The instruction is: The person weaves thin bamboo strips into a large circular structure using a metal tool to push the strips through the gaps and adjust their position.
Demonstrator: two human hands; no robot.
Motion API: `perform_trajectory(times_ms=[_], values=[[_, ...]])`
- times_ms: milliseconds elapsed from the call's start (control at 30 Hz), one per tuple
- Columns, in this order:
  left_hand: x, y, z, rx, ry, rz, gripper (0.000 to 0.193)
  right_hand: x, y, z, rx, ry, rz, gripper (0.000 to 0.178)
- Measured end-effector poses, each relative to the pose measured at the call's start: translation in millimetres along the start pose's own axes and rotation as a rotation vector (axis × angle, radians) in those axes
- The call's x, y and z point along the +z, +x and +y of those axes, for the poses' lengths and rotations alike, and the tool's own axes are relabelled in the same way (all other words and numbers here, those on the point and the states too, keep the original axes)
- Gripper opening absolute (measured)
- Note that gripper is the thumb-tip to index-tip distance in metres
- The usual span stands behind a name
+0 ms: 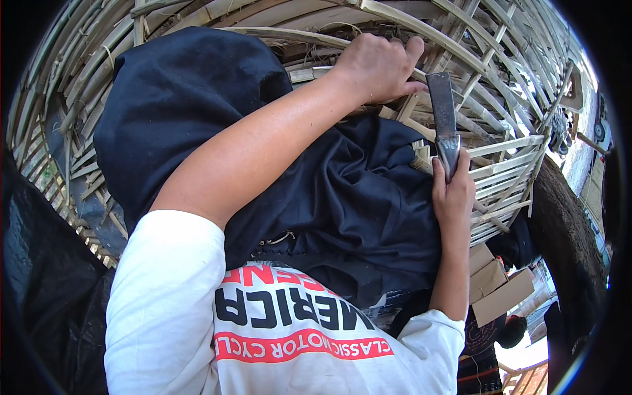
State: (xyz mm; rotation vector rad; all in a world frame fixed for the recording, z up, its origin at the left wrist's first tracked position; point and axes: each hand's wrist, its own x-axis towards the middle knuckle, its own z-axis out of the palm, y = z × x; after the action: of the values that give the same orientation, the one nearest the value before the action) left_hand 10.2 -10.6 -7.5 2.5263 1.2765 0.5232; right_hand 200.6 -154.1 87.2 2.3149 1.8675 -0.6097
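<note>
My right hand (pixel 455 187) is closed round the metal handle of a knife (pixel 442 105), its broad dark blade pointing away from me. My left hand (pixel 380 66) is to the left of the blade, over the split bamboo strips (pixel 461 49) of a large woven bamboo frame. Its fingers curl downward, and the thumb sticks out toward the blade. Whatever those fingers grip is hidden beneath the hand. Dark cloth (pixel 342 181) covers my lap and legs under both arms.
Bamboo slats (pixel 507 161) curve round me at the far side, left and right. Opened cardboard boxes (pixel 503 296) are at the lower right, near a thick brown trunk (pixel 566 224). Black sheeting (pixel 52 283) hangs along the left edge.
</note>
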Motion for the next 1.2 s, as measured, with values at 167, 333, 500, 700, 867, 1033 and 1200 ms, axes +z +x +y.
perform_trajectory(times_ms=[167, 333, 500, 700, 867, 1033, 1200], values=[[4.0, -1.4, -2.2, 0.001, -0.009, 0.012, 0.068, 2.3, -13.3, -1.3, -0.021, 0.094, 0.12, 0.048], [0.7, 3.7, 1.3, 0.003, 0.021, -0.027, 0.07, 19.2, -23.8, 16.0, -0.201, 0.507, 0.388, 0.044], [-5.0, 1.1, 6.0, -0.012, 0.036, -0.071, 0.064, 9.1, -14.0, 8.2, -0.132, 0.312, 0.258, 0.043], [-2.5, -2.2, 5.1, -0.004, 0.045, -0.036, 0.064, 11.1, -13.4, 5.1, -0.17, 0.245, 0.231, 0.045], [3.1, 3.7, -3.7, 0.004, 0.031, 0.059, 0.067, 7.9, -4.2, 4.2, 0.003, 0.104, 0.112, 0.04], [-1.1, 0.3, -0.5, 0.014, 0.016, 0.007, 0.066, -0.6, 4.6, -19.8, -0.01, 0.479, 0.331, 0.039], [-5.2, 5.3, 9.6, 0.018, 0.052, -0.001, 0.071, 11.7, 71.2, -27.4, 0.072, 0.798, 0.353, 0.04]])
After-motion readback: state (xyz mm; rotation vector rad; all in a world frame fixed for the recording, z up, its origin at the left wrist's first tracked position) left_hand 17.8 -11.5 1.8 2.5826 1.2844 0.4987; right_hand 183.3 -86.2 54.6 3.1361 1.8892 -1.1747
